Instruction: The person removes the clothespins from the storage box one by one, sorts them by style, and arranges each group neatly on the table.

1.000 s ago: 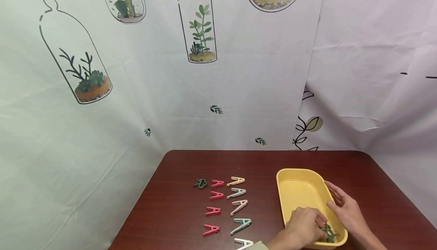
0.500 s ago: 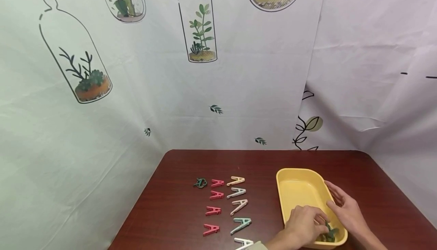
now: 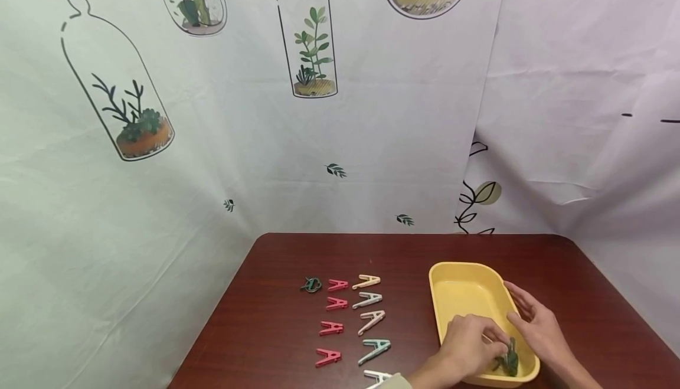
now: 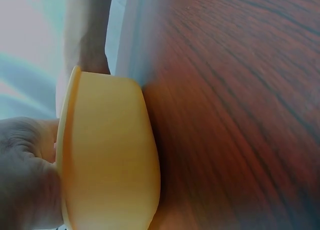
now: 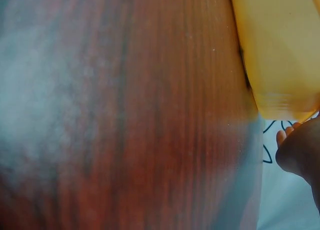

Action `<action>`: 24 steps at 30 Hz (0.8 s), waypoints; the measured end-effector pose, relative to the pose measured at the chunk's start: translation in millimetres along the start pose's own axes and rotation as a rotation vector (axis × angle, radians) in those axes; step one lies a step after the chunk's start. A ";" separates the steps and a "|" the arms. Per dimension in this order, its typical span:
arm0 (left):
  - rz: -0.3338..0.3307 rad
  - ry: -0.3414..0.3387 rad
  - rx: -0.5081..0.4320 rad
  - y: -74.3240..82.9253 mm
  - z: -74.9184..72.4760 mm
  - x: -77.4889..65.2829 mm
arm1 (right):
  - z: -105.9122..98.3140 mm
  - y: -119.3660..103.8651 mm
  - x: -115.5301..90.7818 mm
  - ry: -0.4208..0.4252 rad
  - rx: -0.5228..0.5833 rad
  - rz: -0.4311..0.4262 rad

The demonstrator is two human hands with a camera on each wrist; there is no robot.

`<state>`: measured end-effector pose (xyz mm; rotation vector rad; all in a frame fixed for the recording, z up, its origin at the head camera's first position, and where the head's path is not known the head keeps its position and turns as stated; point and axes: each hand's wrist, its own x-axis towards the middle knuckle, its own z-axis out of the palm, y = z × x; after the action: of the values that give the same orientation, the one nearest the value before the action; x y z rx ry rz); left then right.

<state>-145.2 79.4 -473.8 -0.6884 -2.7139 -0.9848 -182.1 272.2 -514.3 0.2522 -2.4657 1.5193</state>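
A yellow tray [image 3: 462, 294] stands at the right of the table. My left hand [image 3: 470, 342] reaches into its near end, with thumb and index finger pinching a dark green plastic clip [image 3: 511, 360]; how many green pieces lie there is hard to tell. My right hand [image 3: 542, 327] holds the tray's right side, thumb at the rim and fingers along the outer wall. In the left wrist view, the tray's wall [image 4: 110, 150] hides what is inside, and part of the left hand [image 4: 30, 175] shows above the rim.
Left of the tray are a column of red clothespins [image 3: 332, 328] and a column of pale and mint clothespins [image 3: 375, 349]. A dark green clip [image 3: 311, 284] lies at the back left. The dark red table [image 3: 404, 253] meets a printed cloth backdrop [image 3: 372, 141].
My left hand has shifted slightly up and left inside the tray, and the green clip at its fingertips stands higher. My right hand has stayed at the tray's side.
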 end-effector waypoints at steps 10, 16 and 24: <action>0.074 0.075 -0.053 -11.8 -16.5 5.4 | 1.5 1.0 -0.3 0.022 -0.008 -0.021; -0.013 0.090 -0.185 -23.8 -32.3 8.7 | 2.4 0.8 -1.1 0.023 0.010 -0.021; -0.086 0.139 -0.317 -48.7 -57.8 13.3 | 2.5 3.8 -1.1 0.035 0.059 -0.024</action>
<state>-179.9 14.2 -452.7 -0.5309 -2.5105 -1.4458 -182.3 271.7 -518.9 0.2624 -2.3852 1.5747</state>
